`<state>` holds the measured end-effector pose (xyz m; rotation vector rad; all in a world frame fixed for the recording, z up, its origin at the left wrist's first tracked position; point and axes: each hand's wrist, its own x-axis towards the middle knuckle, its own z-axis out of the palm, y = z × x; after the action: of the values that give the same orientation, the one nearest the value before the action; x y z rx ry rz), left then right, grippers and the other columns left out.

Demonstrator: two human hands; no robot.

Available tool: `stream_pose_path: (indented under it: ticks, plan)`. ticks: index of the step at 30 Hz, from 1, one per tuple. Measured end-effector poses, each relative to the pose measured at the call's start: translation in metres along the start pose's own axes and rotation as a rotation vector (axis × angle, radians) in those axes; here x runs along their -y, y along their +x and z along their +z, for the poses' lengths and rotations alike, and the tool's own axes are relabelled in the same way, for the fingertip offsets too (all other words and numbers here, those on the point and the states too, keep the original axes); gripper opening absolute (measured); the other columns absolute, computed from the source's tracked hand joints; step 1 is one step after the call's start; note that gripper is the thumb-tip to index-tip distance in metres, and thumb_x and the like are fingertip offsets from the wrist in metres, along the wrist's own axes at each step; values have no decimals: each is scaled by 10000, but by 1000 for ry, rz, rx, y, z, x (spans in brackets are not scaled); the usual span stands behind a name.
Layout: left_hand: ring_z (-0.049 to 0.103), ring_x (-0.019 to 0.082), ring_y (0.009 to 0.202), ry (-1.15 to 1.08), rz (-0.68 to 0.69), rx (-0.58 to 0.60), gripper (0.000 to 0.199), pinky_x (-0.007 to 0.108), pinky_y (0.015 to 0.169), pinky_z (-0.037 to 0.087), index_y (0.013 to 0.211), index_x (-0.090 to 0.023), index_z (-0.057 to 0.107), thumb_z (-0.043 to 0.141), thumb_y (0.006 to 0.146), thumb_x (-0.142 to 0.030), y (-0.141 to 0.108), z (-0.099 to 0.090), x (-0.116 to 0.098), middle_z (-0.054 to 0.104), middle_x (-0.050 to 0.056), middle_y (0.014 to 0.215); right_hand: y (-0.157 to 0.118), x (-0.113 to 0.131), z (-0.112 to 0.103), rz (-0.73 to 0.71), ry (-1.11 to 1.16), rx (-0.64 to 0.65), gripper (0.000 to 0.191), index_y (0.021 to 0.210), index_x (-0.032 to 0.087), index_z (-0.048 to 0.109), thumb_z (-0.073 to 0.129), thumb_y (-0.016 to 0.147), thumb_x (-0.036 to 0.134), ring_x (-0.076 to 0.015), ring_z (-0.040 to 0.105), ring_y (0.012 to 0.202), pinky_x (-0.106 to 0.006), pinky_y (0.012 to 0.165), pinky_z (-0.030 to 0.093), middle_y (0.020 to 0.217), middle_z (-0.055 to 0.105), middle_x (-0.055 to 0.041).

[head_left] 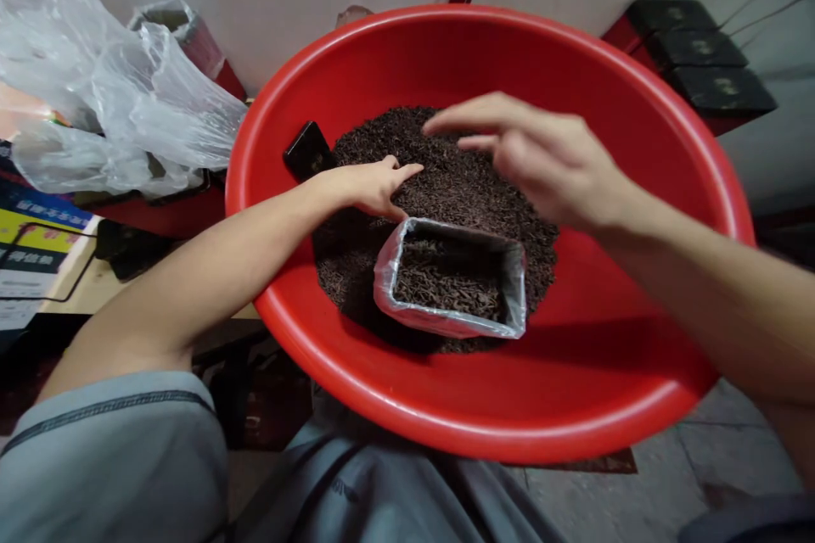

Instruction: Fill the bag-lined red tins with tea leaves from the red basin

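Note:
A large red basin [611, 390] holds a heap of dark, loose, leaf-like material [458, 187]. On the heap, toward the near side, stands a box lined with clear plastic [446, 320], partly filled with the same dark stuff. My left hand [380, 185] rests at the heap just behind the box's left corner, fingers apart and holding nothing. Above the heap's right part my right hand [541, 148] is raised, its fingers extended and slightly blurred, with nothing seen in it. A small black lid-like object [309, 151] leans at the basin's left inner wall.
Left of the basin are crumpled clear plastic bags [120, 93], a plastic-lined container [184, 30] and a printed sheet [31, 254]. Several black-topped red boxes [719, 85] are stacked at the back right, near the wall.

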<state>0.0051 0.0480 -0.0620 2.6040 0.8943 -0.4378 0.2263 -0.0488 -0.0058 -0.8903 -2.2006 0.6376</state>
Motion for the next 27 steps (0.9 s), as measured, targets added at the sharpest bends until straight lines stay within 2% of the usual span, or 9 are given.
stream_pose_path:
  ticks: [1,3,5,7,10,12,15,21,27]
  plan:
    - [472,396,1442,-18,-38,32,1153,414,1156,410,1696,-240,74,709,798,-586,1,2,2,245,196,1707,1,-20,-7,113,-58,-113,578,1438,219,616,376,1062,587,-266,592,1320,-480,1112,443,1391,650,-95]
    - [368,450,1513,-55,-116,93,1279,466,1192,373,1695,-286,54,792,695,-589,5,7,3,107,184,1753,-2,-63,-8,346,-295,-71,736,1461,87,592,422,1020,651,-342,554,1365,-489,1144,379,1422,621,-165]
    - [287,493,1547,-80,-129,132,1345,524,1205,348,1694,-297,43,825,637,-581,10,13,2,21,193,1764,-10,-101,6,588,-344,107,891,1581,130,466,600,917,708,-442,454,1456,-519,1203,352,1607,446,-211]
    - [273,491,1555,-99,-115,172,1354,528,1207,347,1696,-273,34,817,634,-580,14,19,-1,21,213,1761,-18,-126,27,679,-308,223,947,1603,245,450,666,838,760,-461,481,1443,-566,1208,395,1653,389,-180]
    - [333,444,1544,-85,-113,194,1245,465,1218,348,1695,-190,65,745,719,-559,15,23,-12,132,252,1736,-23,-135,53,639,-283,269,866,1536,341,537,631,816,812,-447,587,1342,-628,1166,446,1581,473,-155]
    - [424,442,1491,-53,-165,169,1123,456,1206,365,1689,-161,122,683,791,-534,14,22,-19,238,273,1692,-22,-128,59,610,-309,270,798,1470,317,609,631,829,792,-436,621,1288,-636,1142,458,1495,537,-177]
    - [544,455,1384,-31,-202,128,993,483,1167,408,1671,-146,208,628,852,-518,11,23,-24,376,280,1595,-19,-115,60,549,-333,229,638,1334,232,710,657,879,675,-389,651,1222,-581,1120,481,1369,608,-192]
    - [624,416,1294,-81,-123,-3,865,458,1112,471,1578,-112,390,660,836,-465,13,34,-14,540,248,1445,-21,-111,63,375,-252,14,331,1085,179,796,701,911,444,-284,701,1092,-460,1046,521,1195,732,-123]
    - [676,332,1216,-286,-59,-94,668,393,1062,508,1377,-103,585,689,791,-406,14,24,-16,699,171,1321,-16,-119,62,310,-191,-43,283,1097,185,806,709,841,258,-266,718,1082,-445,1055,510,1132,785,-92]
